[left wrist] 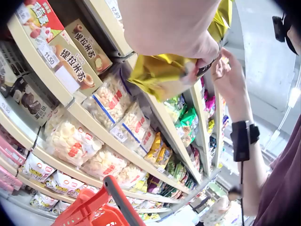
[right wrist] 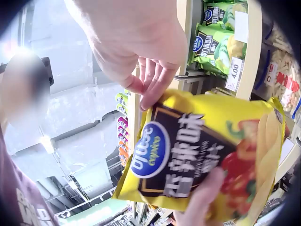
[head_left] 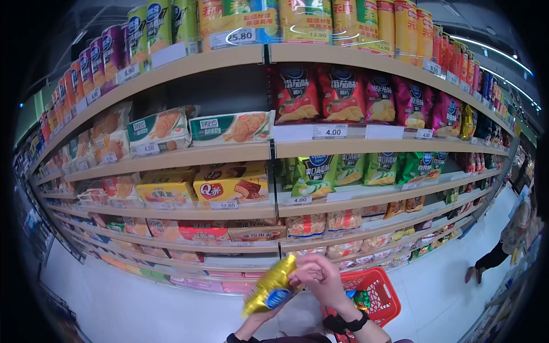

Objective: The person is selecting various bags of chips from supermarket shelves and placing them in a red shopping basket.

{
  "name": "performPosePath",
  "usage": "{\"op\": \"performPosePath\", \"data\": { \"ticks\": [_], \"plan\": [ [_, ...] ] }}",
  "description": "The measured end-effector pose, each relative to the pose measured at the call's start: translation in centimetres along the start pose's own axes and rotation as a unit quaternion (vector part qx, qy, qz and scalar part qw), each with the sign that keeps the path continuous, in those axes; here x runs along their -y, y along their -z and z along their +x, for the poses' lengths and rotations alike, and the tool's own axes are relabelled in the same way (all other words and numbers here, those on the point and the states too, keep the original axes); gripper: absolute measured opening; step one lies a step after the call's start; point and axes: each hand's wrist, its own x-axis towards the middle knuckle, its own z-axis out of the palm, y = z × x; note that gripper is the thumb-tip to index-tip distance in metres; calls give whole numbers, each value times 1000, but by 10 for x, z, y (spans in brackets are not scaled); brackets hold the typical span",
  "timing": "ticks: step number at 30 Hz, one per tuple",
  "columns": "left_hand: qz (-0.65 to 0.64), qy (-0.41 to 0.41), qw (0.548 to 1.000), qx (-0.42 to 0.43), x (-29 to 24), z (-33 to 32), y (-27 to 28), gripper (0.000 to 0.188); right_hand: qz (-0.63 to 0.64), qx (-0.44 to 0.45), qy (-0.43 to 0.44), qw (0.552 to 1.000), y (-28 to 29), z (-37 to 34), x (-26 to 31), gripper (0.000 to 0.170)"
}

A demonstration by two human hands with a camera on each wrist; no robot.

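A yellow bag of potato chips [head_left: 273, 288], with a blue oval logo and red peppers on its front [right wrist: 188, 150], is held low before the shelves. My left hand [head_left: 267, 314] grips it from below. In the right wrist view the left thumb [right wrist: 206, 190] lies across the bag's front; the other left fingers are hidden behind it. My right hand [head_left: 325, 280] is at the bag's upper edge. Its fingers [right wrist: 153, 84] are loosely bent, with a fingertip right at the yellow edge.
A red shopping basket [head_left: 392, 294] with several bright packets inside sits on the floor by my right arm. Ahead runs a long shelf [head_left: 217, 151] of chips, biscuits and canisters with price tags. Another person [head_left: 517, 228] stands in the aisle at the right.
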Motion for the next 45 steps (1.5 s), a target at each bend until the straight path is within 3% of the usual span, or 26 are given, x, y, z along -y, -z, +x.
{"op": "performPosePath", "data": {
  "ticks": [1,2,3,5,6,8,10,13,16,19,22,27,28,34,38,41,42,45],
  "plan": [
    [-19,38,999,-8,-8,-6,8,65,15,4,0,1000,-5,4,4,38],
    [-46,75,996,-22,5,-10,25,64,-59,-7,22,998,-3,10,-1,47],
    [-112,78,990,-26,-15,1,28,63,-132,-14,40,990,-1,15,-8,56],
    [-210,125,969,-24,-21,12,43,61,-309,-20,75,948,-7,21,-4,64],
    [-277,159,947,-19,-20,16,50,59,-252,29,17,967,-9,21,-11,67],
    [-305,318,898,-2,-29,26,65,53,-121,136,-88,979,-12,18,-29,72],
    [-292,326,899,0,-48,37,60,43,-94,149,-122,977,-22,12,-30,68],
    [-228,275,933,29,-69,46,60,47,-46,103,-156,981,-32,6,-36,65],
    [-75,259,963,12,-74,43,57,51,-26,78,-140,987,-37,1,-48,64],
    [-55,201,978,22,-72,44,52,39,-68,96,-119,986,-34,-5,-53,62],
    [-26,158,987,26,-61,43,49,48,-31,90,-120,988,-26,0,-61,62],
    [-28,215,974,66,-64,38,41,67,-20,33,-156,987,-25,-1,-63,57],
    [-20,196,978,76,-62,38,42,65,-21,26,-159,987,-25,-2,-63,57],
    [-54,262,960,83,-62,36,47,65,-21,10,-170,985,-29,-2,-66,59],
    [-35,202,978,41,-58,34,51,66,-23,2,-156,987,-34,-1,-73,59],
    [69,149,986,-31,-49,35,56,68,-291,-68,43,953,-48,-4,-69,60],
    [105,136,983,-61,-47,36,59,70,-337,-41,99,935,-45,-5,-69,64],
    [167,79,979,-86,-48,36,63,72,-327,64,108,937,-63,-15,-60,68]
  ]
}}
